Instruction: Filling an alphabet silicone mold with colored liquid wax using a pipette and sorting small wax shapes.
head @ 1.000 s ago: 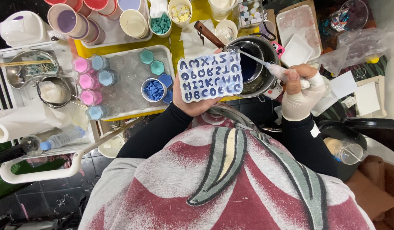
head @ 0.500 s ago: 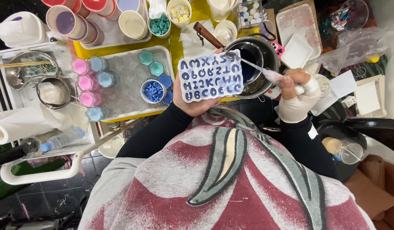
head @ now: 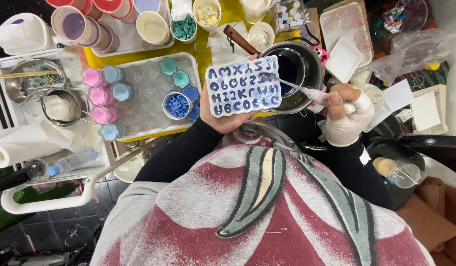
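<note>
A yellow tabletop (head: 203, 47) is seen up top, pretty crowded. A clear tray (head: 139, 93) is laid on it, with pink, blue and teal moulded cups and a small bowl of blue pieces (head: 177, 106) set in it. A metal saucepan (head: 307, 64) with dark blue liquid is parked just beside the tray. Paper cups (head: 75, 24), a teal cup (head: 183, 27) and a white square dish (head: 343, 59) are spread about. A white wire rack (head: 11, 106) with metal bowls is stood at the side.
</note>
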